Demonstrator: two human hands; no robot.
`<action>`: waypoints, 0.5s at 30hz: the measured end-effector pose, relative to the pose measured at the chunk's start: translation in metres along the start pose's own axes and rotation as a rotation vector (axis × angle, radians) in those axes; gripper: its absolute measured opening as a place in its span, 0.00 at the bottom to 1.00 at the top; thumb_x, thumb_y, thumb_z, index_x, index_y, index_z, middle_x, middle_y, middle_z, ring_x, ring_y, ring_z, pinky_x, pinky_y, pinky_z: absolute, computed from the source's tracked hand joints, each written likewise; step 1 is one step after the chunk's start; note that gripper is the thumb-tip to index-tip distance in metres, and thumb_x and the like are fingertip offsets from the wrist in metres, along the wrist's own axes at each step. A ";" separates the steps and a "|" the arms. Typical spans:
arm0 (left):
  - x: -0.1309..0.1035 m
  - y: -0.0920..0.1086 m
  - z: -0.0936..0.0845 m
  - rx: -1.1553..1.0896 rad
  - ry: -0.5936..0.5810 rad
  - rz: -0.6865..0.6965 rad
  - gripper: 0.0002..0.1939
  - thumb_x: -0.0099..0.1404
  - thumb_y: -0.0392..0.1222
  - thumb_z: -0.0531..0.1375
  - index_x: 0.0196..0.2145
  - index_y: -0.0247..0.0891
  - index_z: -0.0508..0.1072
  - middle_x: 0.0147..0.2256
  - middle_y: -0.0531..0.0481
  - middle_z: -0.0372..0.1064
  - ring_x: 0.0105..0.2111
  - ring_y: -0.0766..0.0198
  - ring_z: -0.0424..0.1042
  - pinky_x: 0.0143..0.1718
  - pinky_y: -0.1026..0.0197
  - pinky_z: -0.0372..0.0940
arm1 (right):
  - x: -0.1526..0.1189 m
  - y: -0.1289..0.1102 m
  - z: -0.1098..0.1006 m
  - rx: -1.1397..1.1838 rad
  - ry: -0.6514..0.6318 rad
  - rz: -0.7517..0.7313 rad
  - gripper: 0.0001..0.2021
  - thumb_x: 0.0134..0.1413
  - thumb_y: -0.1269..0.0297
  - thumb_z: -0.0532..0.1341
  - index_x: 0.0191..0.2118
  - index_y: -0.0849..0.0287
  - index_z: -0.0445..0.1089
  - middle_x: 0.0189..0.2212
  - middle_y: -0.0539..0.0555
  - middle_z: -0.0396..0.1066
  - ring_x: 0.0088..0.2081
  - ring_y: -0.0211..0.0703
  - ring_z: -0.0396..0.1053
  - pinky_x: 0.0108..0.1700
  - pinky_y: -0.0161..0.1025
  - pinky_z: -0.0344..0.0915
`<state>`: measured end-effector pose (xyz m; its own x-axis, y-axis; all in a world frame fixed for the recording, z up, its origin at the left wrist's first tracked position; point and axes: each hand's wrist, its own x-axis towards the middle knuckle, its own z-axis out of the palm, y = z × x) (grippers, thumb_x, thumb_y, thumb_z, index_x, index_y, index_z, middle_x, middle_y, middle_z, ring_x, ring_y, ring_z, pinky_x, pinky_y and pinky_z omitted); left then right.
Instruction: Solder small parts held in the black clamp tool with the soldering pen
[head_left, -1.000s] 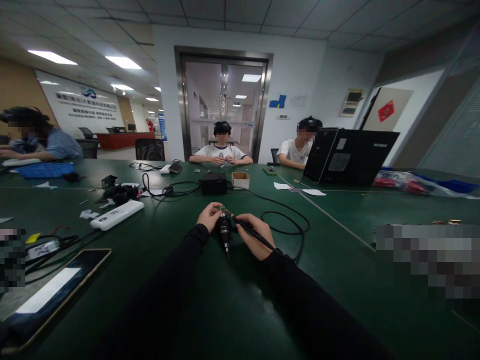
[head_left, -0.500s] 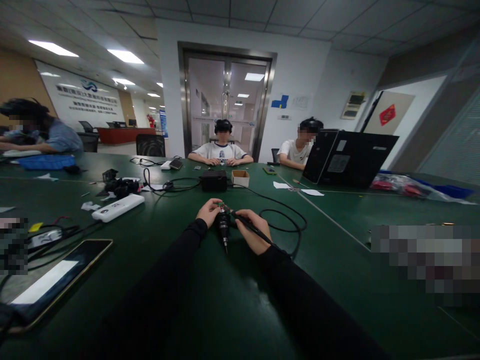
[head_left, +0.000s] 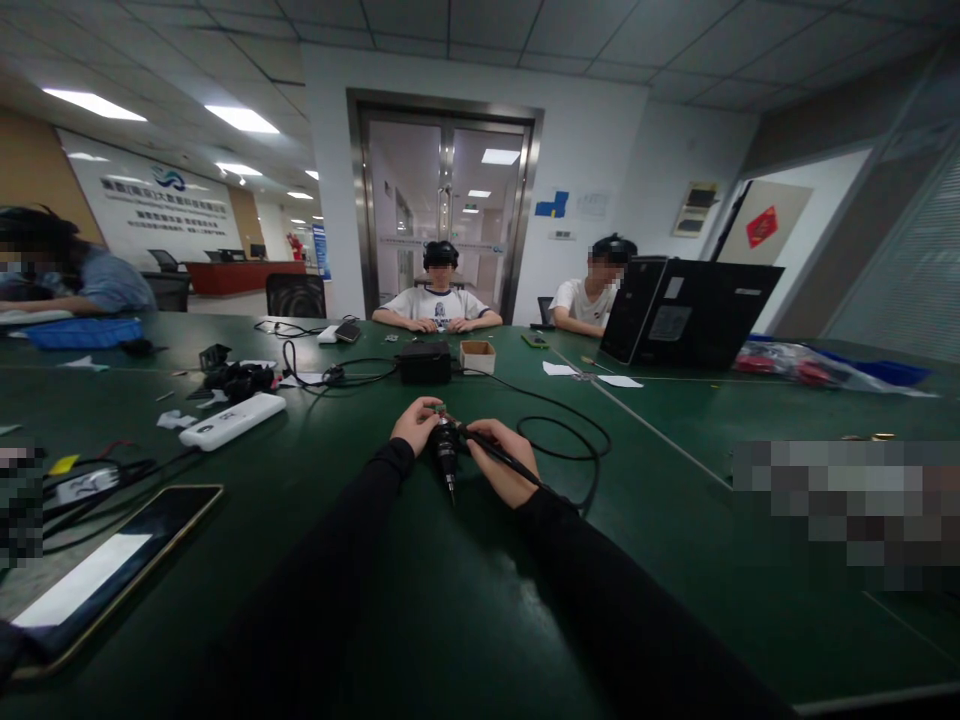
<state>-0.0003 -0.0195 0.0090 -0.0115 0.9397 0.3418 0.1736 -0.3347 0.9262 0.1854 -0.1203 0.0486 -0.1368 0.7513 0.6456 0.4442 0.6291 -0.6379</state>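
Near the middle of the green table, my left hand (head_left: 416, 425) pinches a small greenish piece (head_left: 441, 410) between thumb and fingertips. My right hand (head_left: 508, 460) is wrapped round a black pen-like tool (head_left: 504, 455) with a cable, its front end pointing at the small piece. Between the hands lies a black cylindrical tool (head_left: 447, 455) with a thin metal tip pointing toward me. Whether the pen-like tool's tip touches the small piece is too small to tell.
Beyond my hands stand a black box (head_left: 424, 362) and an open cardboard box (head_left: 478, 357). A black cable (head_left: 600, 440) loops at right. To the left lie a white power strip (head_left: 234, 420) and a phone (head_left: 120, 570). People sit across the table.
The whole view has shifted slightly. My hands keep nearly the same pose, with the small piece and the pen-like tool still held.
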 end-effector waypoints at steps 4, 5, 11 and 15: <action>0.000 0.000 0.000 -0.005 0.000 0.010 0.13 0.56 0.36 0.59 0.41 0.38 0.71 0.33 0.49 0.73 0.37 0.62 0.73 0.48 0.57 0.65 | 0.000 -0.001 -0.001 0.007 -0.005 -0.002 0.08 0.52 0.67 0.60 0.40 0.55 0.72 0.34 0.50 0.75 0.33 0.40 0.72 0.38 0.36 0.67; 0.000 0.000 0.000 -0.013 -0.002 0.008 0.13 0.56 0.36 0.58 0.41 0.38 0.71 0.33 0.49 0.73 0.37 0.62 0.73 0.47 0.57 0.65 | 0.000 -0.002 -0.001 0.007 -0.002 -0.004 0.08 0.52 0.67 0.60 0.39 0.55 0.72 0.34 0.50 0.75 0.33 0.40 0.72 0.38 0.36 0.67; 0.002 -0.002 0.000 -0.028 0.018 -0.011 0.13 0.55 0.34 0.59 0.40 0.37 0.72 0.30 0.51 0.72 0.34 0.63 0.72 0.44 0.58 0.65 | 0.001 -0.005 -0.005 -0.035 0.062 -0.016 0.07 0.50 0.67 0.60 0.37 0.56 0.72 0.31 0.50 0.75 0.31 0.40 0.72 0.36 0.36 0.68; 0.001 0.000 0.000 -0.045 0.019 -0.011 0.13 0.54 0.34 0.60 0.40 0.37 0.72 0.30 0.51 0.71 0.34 0.63 0.72 0.43 0.58 0.65 | 0.001 -0.001 -0.005 -0.049 0.053 -0.016 0.07 0.50 0.67 0.60 0.38 0.55 0.72 0.31 0.50 0.75 0.31 0.40 0.72 0.36 0.36 0.68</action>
<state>0.0002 -0.0187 0.0092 -0.0317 0.9420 0.3341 0.1292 -0.3276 0.9359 0.1891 -0.1215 0.0522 -0.0978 0.7286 0.6779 0.4856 0.6295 -0.6065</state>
